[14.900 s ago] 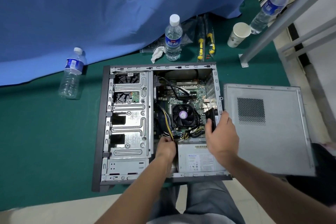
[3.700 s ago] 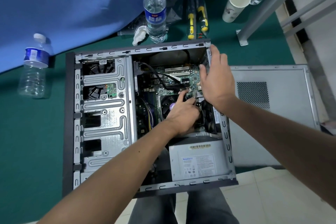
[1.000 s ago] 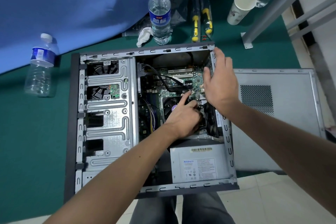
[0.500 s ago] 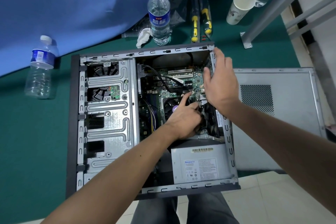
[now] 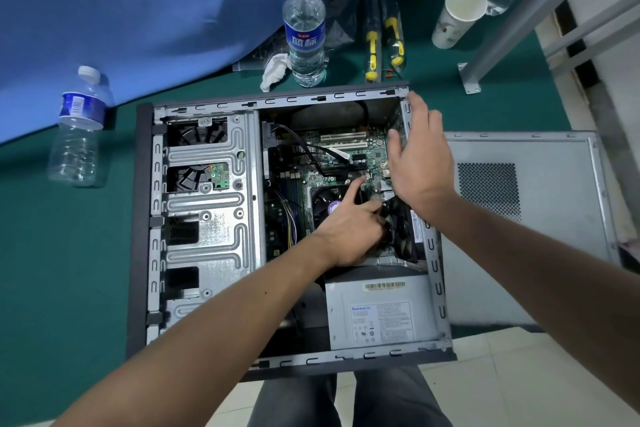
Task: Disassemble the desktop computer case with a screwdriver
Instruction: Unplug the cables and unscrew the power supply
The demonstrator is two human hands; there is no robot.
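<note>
1. The computer case [image 5: 204, 218] lies open on its side in the middle of the frame, on a green mat [image 5: 62, 270], with its motherboard [image 5: 332, 163] exposed in the upper centre and the power supply [image 5: 377, 312] at lower right inside it.
2. The left hand [image 5: 349, 229] reaches in over the CPU fan [image 5: 323, 199], index finger stretched toward a small white connector on the board; its other fingers curl down beside the black rear fan [image 5: 401, 229], but whether they grip anything I cannot tell.
3. The right hand [image 5: 419, 163] is spread loosely over the case's rear wall at right of centre, fingertips on the metal edge — bracing, holding nothing.
4. The step in hand looks like freeing the rear fan's cable from the board — no screwdriver is being held.
5. The next move likely calls for pinching the plug and pulling it straight off, then lifting the fan clear.
6. The removed side panel [image 5: 519, 229] lies flat just right of the case.
7. Two yellow-handled screwdrivers [image 5: 381, 42] lie near the top centre, beside a water bottle [image 5: 304, 28] and a paper cup [image 5: 457, 17]; another bottle [image 5: 78, 132] lies at upper left.
</note>
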